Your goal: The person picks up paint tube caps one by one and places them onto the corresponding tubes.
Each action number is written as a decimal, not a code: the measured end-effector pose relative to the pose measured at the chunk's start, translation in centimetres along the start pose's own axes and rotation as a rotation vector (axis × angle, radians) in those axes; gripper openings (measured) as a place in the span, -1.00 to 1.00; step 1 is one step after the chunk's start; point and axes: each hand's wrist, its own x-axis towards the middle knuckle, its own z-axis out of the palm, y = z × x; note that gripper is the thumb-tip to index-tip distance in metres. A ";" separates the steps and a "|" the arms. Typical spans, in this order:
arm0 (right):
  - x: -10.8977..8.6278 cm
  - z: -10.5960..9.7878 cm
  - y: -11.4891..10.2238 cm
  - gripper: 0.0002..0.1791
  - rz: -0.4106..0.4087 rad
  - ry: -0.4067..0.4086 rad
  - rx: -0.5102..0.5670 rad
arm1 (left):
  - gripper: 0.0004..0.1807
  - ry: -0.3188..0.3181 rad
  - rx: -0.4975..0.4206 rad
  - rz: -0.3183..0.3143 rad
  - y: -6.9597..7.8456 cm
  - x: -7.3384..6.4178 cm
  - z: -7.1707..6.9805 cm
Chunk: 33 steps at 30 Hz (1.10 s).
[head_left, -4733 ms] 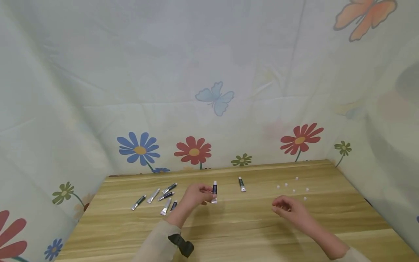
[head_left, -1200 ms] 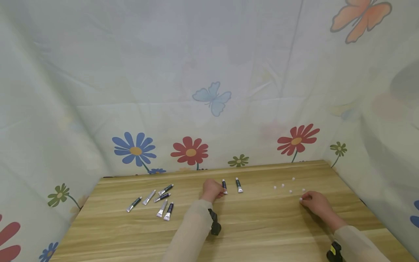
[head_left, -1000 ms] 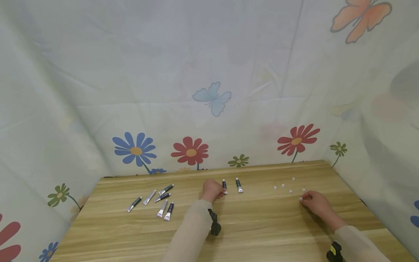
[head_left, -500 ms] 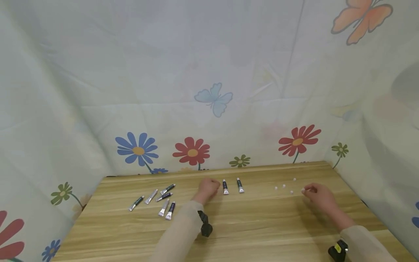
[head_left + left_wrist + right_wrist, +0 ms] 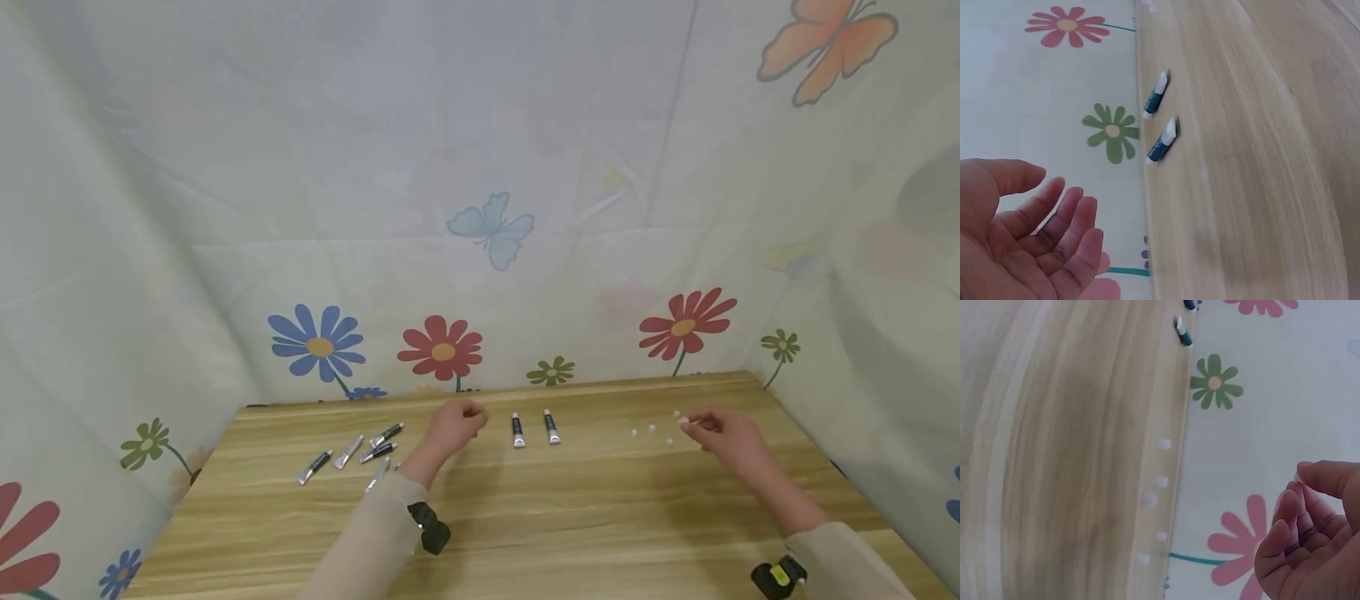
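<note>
My left hand [image 5: 456, 427] hovers above the table, left of two small paint tubes lying side by side, one dark blue [image 5: 518, 431] and one dark green [image 5: 552, 426]. In the left wrist view its fingers [image 5: 1079, 219] are loosely bent and hold nothing. My right hand [image 5: 726, 437] is raised at the table's right side, pinching a tiny white piece [image 5: 1298, 477] between thumb and forefinger. Similar white pieces [image 5: 1164, 444] lie scattered near it. Their exact kind is too small to tell.
Several more paint tubes [image 5: 348, 452] lie loosely grouped at the table's left; the left sleeve partly covers the nearest. The wooden table [image 5: 570, 517] meets a flower-printed cloth [image 5: 375, 275] at the back and sides.
My left hand let go of the dark blue tube beside the green one, then drew back left. My right hand took up a white piece and moved it up and slightly left.
</note>
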 end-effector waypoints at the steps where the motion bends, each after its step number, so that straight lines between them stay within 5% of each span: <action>1: -0.1 0.0 -0.3 -0.64 -0.009 0.002 0.002 | -0.74 0.000 0.005 0.004 0.0 -0.3 -0.3; 11: -0.9 0.3 -2.8 -0.66 -0.047 -0.009 0.022 | -0.75 0.004 0.080 -0.004 -0.2 -3.2 -3.5; 21: -1.6 0.5 -4.6 -0.64 -0.054 -0.028 0.057 | -0.79 0.053 0.105 -0.031 -2.1 -4.4 -5.8; 33: -2.0 0.5 -5.8 -0.67 -0.073 -0.043 0.080 | -0.79 0.083 0.243 -0.082 -6.4 -5.7 -7.8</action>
